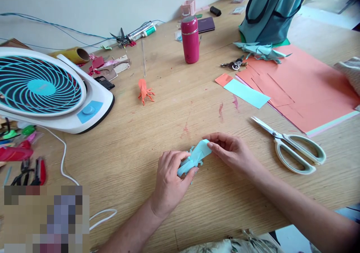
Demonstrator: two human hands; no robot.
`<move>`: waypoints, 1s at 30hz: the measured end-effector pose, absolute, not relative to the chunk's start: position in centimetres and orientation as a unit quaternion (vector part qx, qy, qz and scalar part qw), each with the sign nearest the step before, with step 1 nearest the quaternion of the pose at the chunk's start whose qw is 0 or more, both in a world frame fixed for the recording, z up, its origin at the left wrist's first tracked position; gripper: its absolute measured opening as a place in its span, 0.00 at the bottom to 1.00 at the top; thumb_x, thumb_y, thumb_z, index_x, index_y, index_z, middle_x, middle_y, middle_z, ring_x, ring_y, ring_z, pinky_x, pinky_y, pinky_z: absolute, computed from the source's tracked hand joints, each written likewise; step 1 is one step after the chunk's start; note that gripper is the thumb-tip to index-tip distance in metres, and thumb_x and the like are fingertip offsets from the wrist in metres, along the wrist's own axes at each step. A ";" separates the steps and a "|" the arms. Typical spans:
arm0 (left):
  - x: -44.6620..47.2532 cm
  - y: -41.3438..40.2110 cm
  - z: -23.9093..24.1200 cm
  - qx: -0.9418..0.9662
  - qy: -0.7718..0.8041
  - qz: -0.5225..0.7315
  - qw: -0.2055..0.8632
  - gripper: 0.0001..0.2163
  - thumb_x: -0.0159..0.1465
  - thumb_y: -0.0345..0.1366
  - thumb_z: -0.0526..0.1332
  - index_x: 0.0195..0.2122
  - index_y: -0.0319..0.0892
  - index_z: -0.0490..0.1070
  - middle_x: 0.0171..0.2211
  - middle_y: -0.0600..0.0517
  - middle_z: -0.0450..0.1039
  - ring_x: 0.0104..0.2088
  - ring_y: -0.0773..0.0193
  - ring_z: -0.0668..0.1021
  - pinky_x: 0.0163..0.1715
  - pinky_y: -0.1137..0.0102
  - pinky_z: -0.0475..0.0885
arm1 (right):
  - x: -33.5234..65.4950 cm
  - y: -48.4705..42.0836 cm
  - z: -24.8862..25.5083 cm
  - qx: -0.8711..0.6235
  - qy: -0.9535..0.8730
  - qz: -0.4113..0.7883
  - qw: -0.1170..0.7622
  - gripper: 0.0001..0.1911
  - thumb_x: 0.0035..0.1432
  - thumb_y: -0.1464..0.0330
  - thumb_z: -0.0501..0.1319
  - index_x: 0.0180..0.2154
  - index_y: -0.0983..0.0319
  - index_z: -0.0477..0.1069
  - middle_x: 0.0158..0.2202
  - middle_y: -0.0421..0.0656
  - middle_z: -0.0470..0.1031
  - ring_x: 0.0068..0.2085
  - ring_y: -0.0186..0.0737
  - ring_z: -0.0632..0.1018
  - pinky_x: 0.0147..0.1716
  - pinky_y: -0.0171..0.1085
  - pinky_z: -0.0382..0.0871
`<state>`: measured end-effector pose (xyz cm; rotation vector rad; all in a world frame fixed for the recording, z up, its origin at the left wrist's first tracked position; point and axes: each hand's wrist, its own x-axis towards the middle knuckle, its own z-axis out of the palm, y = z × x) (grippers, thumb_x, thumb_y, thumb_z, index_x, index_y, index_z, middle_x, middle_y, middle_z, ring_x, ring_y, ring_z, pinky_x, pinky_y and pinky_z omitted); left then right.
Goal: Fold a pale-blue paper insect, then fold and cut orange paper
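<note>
A folded light blue paper figure point(196, 156) lies low over the wooden table point(157, 140), held between both hands. My left hand point(170, 178) pinches its near end, thumb and fingers closed round it. My right hand point(232, 151) grips the far end with its fingertips. A finished orange paper figure point(144, 91) sits on the table further back. Scissors point(292, 146) with pale green handles lie just right of my right hand.
A white and teal fan point(47, 92) stands at the left with its white cord point(66, 163) trailing forward. A magenta flask point(190, 39) stands at the back. Orange paper sheets point(303, 84), a blue strip point(246, 93), keys point(233, 64) and a teal bag point(270, 13) are at the right.
</note>
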<state>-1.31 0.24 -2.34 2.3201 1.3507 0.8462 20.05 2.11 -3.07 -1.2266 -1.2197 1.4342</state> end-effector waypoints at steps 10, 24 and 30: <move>-1.2 0.2 -2.3 0.818 0.469 0.292 0.158 0.15 0.61 0.31 0.67 0.48 0.45 0.68 0.40 0.50 0.74 0.41 0.57 0.73 0.43 0.62 0.68 | 19.6 2.7 -2.0 -0.519 -0.410 0.612 0.433 0.19 0.52 0.53 0.68 0.35 0.62 0.75 0.28 0.41 0.77 0.27 0.35 0.74 0.26 0.35 0.67; -0.8 -0.1 -2.3 0.818 0.478 0.283 0.152 0.16 0.62 0.30 0.65 0.50 0.45 0.67 0.38 0.49 0.73 0.39 0.57 0.74 0.41 0.62 0.70 | 19.1 2.8 -2.2 -0.548 -0.477 0.537 0.428 0.16 0.56 0.54 0.64 0.29 0.61 0.71 0.25 0.41 0.73 0.26 0.35 0.71 0.24 0.35 0.63; -0.7 -0.3 -2.5 0.816 0.481 0.283 0.148 0.18 0.61 0.30 0.66 0.51 0.45 0.66 0.38 0.49 0.73 0.39 0.57 0.74 0.41 0.62 0.70 | 18.9 2.9 -2.8 -0.532 -0.459 0.553 0.447 0.14 0.55 0.56 0.65 0.32 0.61 0.71 0.27 0.41 0.74 0.27 0.35 0.72 0.25 0.35 0.63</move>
